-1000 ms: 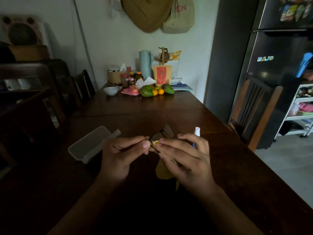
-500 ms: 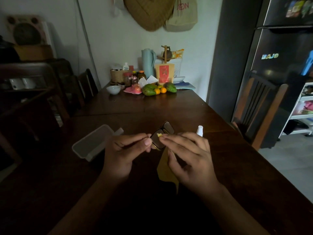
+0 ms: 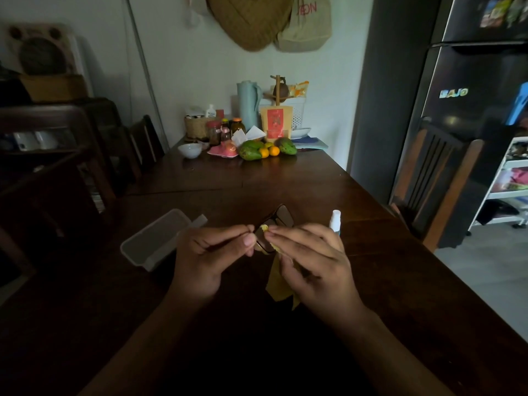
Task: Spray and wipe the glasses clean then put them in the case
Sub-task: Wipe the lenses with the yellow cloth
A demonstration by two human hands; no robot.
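we are in the wiping step. our left hand (image 3: 210, 257) is pinched closed on the near end of the glasses (image 3: 275, 224), holding them above the dark wooden surface (image 3: 385, 281), and our right hand (image 3: 310, 262) is closed on the yellow cloth (image 3: 278, 284), pressing a fold of it against the near lens while the rest of the cloth hangs down under the hand. the far lens sticks out beyond our fingertips and looks uncovered, so we judge the next move calls for shifting the cloth along to that lens, and then turning toward the case. the clear plastic case (image 3: 155, 241) lies open just left of the glasses, lid tipped back, with bare surface between it and our left hand. the spray bottle (image 3: 335, 221) stands upright just right of the glasses, close behind our right knuckles; a careless swing that way could tip it. the fruit (image 3: 264, 150) and jars sit well beyond the glasses, and the surface's right edge lies well off to their right.
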